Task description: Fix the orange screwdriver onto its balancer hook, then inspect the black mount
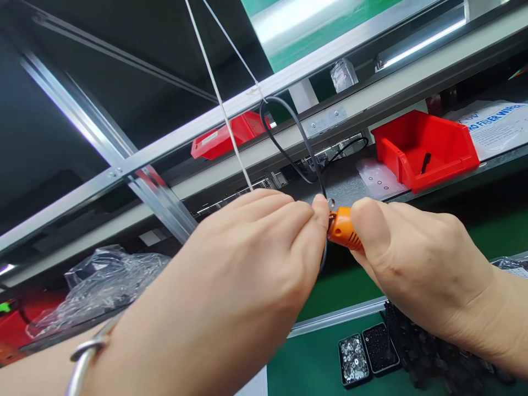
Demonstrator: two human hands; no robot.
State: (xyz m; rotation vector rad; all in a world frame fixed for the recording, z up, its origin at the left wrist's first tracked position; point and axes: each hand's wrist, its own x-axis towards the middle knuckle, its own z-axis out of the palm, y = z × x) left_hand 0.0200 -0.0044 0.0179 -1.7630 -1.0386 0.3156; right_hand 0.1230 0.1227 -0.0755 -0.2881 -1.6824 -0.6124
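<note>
In the middle of the view, my right hand is wrapped around an orange corded tool with vent slots near its end. Most of the tool is hidden inside that hand. My left hand, back toward me, is closed with its fingertips pressed together right at the tool's end. What those fingers grip is hidden. A small clear ring shows above the tool's end. A dark cable loops down behind the fingers, and a white cord runs down behind my left hand.
Overhead runs an aluminium frame. On the shelf are a red bin, a bag with small rings and another red bin. Clear plastic bags lie left. Below are a tray of washers, a tray of small black parts and black pieces.
</note>
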